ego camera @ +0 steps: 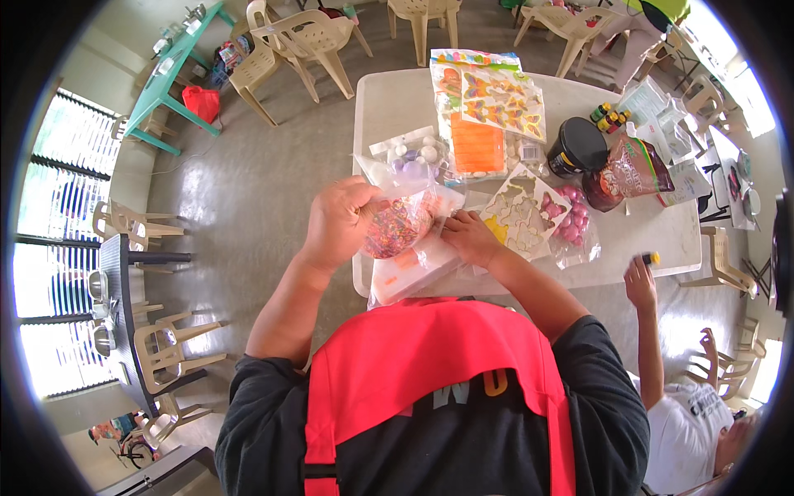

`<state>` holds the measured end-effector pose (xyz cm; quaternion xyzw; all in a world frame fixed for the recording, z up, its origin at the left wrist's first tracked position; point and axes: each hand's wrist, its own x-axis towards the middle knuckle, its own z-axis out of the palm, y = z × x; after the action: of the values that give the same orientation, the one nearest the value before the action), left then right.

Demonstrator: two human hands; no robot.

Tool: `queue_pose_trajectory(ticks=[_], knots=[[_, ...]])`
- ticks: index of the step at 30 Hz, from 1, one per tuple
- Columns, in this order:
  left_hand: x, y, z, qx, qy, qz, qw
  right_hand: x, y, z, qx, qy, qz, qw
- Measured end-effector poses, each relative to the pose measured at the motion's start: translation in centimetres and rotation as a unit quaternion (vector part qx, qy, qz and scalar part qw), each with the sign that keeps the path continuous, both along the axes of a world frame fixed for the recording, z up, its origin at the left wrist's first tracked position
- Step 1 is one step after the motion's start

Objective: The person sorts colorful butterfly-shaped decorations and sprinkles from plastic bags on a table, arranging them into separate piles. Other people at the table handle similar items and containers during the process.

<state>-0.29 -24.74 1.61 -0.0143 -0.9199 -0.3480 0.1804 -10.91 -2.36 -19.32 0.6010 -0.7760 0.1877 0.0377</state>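
Note:
My left hand [341, 223] grips the upper edge of a clear plastic bag of multicoloured sprinkles [394, 230], held up over the table's left part. Beneath it lies a white plastic-wrapped package [403, 279] with orange marks. My right hand [472, 239] is low beside the bag, its fingertips touching clear plastic; whether they grip it is unclear. Just right of that hand is a sheet of butterfly cut-outs [524, 214], partly used, with a yellow one left. A bag of shiny pink balls [574, 217] lies beside the sheet. Past my left hand is a pack of white and purple balls [412, 161].
On the white table [391, 99] are an orange pack [477, 146], butterfly sheets [502, 102], a black tub [578, 146], a chocolate syrup pouch [629, 173] and small bottles [608, 118]. At right, a co-worker's hand [639, 285] holds a small yellow-capped bottle. Plastic chairs [310, 43] stand beyond.

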Motion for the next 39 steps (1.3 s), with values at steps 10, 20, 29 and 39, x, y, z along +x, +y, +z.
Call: queue_pose_trajectory(ticks=[10, 20, 29, 39], knots=[[0.0, -0.2, -1.5, 0.026, 0.023, 0.0, 0.999, -0.8, -2.4, -0.6, -0.106, 0.025, 0.017, 0.994], [-0.1, -0.8, -1.8, 0.074, -0.013, 0.023, 0.997, -0.9, -0.5, 2.1, 0.085, -0.033, 0.111, 0.99], [0.0, -0.9, -1.4, 0.07, -0.022, -0.005, 0.997, -1.1, -1.8, 0.4, 0.09, -0.002, 0.159, 0.983], [0.3, -0.4, -1.5, 0.08, -0.011, 0.006, 0.997, 0.1, -2.3, 1.2, 0.06, -0.1, 0.058, 0.991]])
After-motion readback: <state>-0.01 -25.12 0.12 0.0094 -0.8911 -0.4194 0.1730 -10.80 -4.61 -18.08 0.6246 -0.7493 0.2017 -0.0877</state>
